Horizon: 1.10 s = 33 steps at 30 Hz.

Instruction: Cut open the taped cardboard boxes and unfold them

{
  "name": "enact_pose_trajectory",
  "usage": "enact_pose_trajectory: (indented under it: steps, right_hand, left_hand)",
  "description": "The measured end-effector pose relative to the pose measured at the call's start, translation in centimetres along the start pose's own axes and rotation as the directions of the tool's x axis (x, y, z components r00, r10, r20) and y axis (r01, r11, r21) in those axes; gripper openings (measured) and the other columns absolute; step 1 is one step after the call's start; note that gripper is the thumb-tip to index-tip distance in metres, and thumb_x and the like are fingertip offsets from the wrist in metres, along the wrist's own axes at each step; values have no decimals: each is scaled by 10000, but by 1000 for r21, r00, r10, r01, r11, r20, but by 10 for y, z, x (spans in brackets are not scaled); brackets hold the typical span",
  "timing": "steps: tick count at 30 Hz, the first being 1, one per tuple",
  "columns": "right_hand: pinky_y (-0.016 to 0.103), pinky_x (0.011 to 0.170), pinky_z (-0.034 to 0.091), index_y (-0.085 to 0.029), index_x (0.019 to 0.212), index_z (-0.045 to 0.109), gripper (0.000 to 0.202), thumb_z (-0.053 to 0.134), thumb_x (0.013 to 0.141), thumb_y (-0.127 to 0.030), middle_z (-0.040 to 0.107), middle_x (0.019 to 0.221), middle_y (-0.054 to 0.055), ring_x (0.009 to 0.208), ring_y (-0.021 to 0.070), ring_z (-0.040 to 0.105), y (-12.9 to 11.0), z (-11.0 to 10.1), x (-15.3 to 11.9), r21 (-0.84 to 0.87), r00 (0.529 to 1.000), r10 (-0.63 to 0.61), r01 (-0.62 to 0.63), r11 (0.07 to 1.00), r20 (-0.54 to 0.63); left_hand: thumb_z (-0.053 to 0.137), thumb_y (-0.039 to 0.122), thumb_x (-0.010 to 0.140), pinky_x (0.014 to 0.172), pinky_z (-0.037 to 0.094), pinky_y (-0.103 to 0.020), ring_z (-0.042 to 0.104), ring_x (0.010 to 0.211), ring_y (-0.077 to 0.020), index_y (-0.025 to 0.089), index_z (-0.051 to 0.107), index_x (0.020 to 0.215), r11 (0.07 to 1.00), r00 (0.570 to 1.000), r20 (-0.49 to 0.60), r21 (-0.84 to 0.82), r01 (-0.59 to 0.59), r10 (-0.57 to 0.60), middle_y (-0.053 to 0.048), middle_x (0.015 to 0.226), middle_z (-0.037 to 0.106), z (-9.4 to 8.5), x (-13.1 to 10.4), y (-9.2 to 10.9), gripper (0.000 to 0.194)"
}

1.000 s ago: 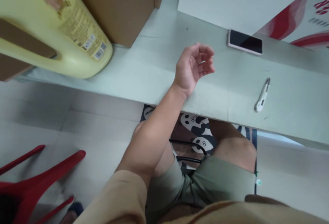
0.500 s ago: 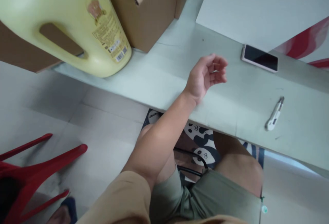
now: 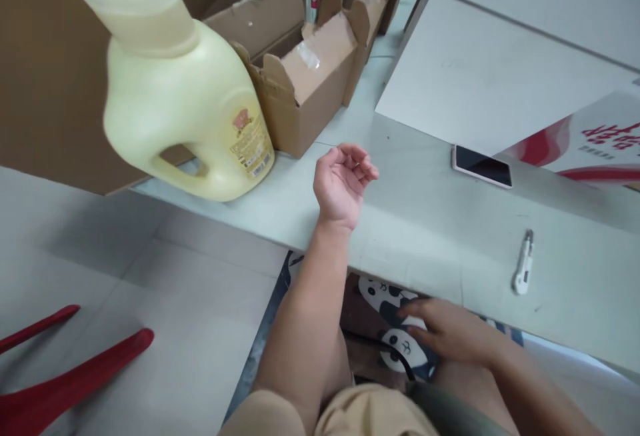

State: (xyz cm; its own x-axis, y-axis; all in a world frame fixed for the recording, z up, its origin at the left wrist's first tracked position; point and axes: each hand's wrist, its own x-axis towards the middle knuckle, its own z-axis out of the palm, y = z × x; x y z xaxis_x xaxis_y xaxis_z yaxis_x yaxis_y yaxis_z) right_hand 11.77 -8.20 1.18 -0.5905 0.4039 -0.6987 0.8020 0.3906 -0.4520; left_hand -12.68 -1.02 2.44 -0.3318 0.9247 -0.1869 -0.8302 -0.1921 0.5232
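On the pale tabletop point(image 3: 410, 229), above tiled floor point(image 3: 200, 276), the yellow jug point(image 3: 185, 96) is stood upright; left grip point(image 3: 343, 186) and right grip point(image 3: 447, 329) are loosely opened.

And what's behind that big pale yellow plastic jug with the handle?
Large brown cardboard shows past the jug on the left and through its handle; an open brown carton shows on the right. Anything squarely behind the jug's body is hidden.

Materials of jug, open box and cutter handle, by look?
Jug: probably molded plastic, smooth satin finish; soft highlights and a hollow grip formed in one piece. Open box: cardboard, matte brown; rough torn edge, folded flaps, clear tape. Cutter handle: white, likely hard plastic; too small to rule out painted metal.
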Motion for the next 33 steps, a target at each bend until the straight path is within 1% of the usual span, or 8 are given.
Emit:
enact_pose_trajectory:
  steps: [3,6,13,18,21,26,29,33]
  right_hand:
    - [321,694,521,-217,1028,720,257,469,977,-236,789,910,66,767,207,717,-30,-34,22,34,997,-79,79,996,22]
    - [310,681,469,-220,1069,665,240,450,969,-256,769,883,43,712,180,667,-69,-74,49,-36,957,-194,190,981,-217]
    - [312,691,484,-241,1436,428,641,539,826,-84,721,854,3,784,215,701,-157,-174,133,-251,570,-317,192,949,-759]
    - [333,859,547,-250,1343,520,555,701,820,-208,721,1199,15,1158,283,716,-196,-219,160,-508,691,-418,85,857,-590]
    - [356,886,502,-167,1301,526,453,625,910,-374,694,1240,31,1214,262,677,-196,-223,157,-607,701,-421,-22,794,-576]
    - [294,723,485,-220,976,586,48,562,950,-252,728,901,10,872,190,717,-158,-206,128,-488,506,-426,12,873,-750]
    - [328,662,470,-261,821,518,125,588,902,-197,645,704,-8,665,177,619,-122,-182,91,-374,414,-383,107,921,-826]
    - [371,631,428,-299,797,495,163,611,908,-269,560,712,5,635,177,517,-57,-121,21,-299,130,-336,245,922,-933]
  left_hand:
    - [371,448,996,614,474,-255,510,530,-110,193,562,664,992,990,-70,34,-120,122,-2,613,494,-2,2,2,461]
    - [357,405,983,555,398,-245,434,491,-104,200,503,624,944,918,-222,94,-315,328,17,563,407,-4,5,1,438]
    - [333,423,949,582,356,-248,371,518,-116,216,370,605,776,683,-369,320,-544,631,33,561,266,-9,5,10,403]
    - [330,379,937,561,315,-276,339,503,-122,216,390,569,764,685,-342,331,-553,644,21,557,287,-8,4,12,408]
    - [351,342,938,586,322,-288,362,532,-132,217,399,563,689,629,-293,408,-599,720,15,564,306,-9,1,10,398]
    - [361,289,969,657,336,-331,370,591,-168,219,384,609,426,420,-145,546,-721,896,1,605,313,-6,-8,13,368]
    - [374,269,991,726,349,-358,380,651,-193,219,353,634,286,293,-73,529,-799,953,-13,656,313,2,-15,21,361]
    - [419,197,909,791,374,-360,411,721,-194,232,408,648,171,153,-77,489,-855,985,-19,722,341,9,-22,34,263]
